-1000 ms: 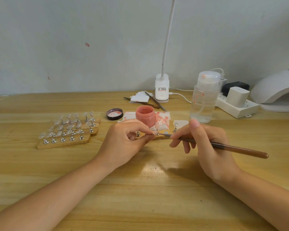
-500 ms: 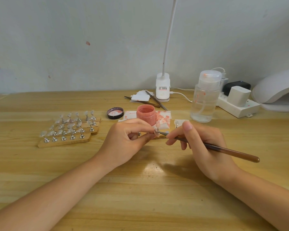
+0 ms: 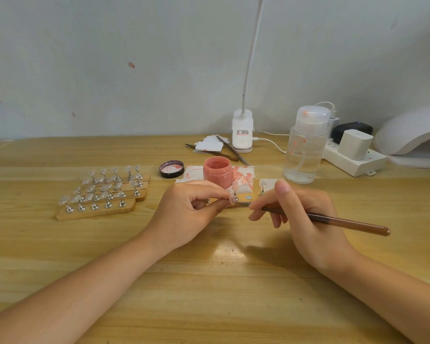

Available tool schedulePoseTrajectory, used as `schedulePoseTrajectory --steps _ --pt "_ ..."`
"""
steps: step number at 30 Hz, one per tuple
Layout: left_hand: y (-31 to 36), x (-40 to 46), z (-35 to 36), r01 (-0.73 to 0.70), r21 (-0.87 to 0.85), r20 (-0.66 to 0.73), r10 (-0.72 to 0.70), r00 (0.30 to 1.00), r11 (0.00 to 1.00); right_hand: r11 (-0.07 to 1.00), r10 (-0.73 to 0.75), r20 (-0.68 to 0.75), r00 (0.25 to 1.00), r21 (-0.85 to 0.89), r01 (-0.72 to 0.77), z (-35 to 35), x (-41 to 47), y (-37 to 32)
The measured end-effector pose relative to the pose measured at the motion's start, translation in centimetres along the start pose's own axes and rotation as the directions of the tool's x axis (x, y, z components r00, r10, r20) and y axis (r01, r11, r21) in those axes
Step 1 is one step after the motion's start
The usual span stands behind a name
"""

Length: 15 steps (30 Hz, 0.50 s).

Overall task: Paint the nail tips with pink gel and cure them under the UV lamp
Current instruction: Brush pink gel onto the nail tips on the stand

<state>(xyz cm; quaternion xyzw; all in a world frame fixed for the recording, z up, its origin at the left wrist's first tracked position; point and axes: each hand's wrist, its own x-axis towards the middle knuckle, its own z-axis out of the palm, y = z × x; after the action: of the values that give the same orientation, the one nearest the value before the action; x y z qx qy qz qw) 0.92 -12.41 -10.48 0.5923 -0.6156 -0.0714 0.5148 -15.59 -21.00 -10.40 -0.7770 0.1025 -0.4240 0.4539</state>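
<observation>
Open wood up front, clutter along the back

The wooden table (image 3: 221, 294) lies bare toward the person. Behind the hands, the open pink gel jar (image 3: 217, 171), its lid (image 3: 171, 168) and a clear pump bottle (image 3: 304, 147) stand close together. Racks of nail tips (image 3: 102, 194) fill the left, and the UV lamp (image 3: 412, 135) and power strip (image 3: 353, 160) block the far right.

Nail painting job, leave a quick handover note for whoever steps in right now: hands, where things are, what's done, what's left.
Left hand pinches a clear nail tip on its metal stand, over a wooden strip.
Right hand holds the brush, bristle end hidden behind the fingers.
Open pink gel jar sits behind the hands, its lid to the left.
Racks of tips on the left look unpainted.
UV lamp is far right; nothing visibly in it.
Left: paint the tips, then cure.
</observation>
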Motion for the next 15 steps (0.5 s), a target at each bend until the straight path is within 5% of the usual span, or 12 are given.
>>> schedulePoseTrajectory --steps 10,15 --pt "0.0 -0.07 0.11 0.026 0.013 0.018 -0.026 0.999 1.0 0.994 -0.047 0.006 0.999 -0.1 0.048 0.06 0.07 -0.03" --pt "0.09 -0.11 0.08 0.055 0.005 0.03 -0.055 0.998 0.998 1.0 0.004 -0.036 0.999 0.009 -0.004 -0.09 -0.09 0.1"
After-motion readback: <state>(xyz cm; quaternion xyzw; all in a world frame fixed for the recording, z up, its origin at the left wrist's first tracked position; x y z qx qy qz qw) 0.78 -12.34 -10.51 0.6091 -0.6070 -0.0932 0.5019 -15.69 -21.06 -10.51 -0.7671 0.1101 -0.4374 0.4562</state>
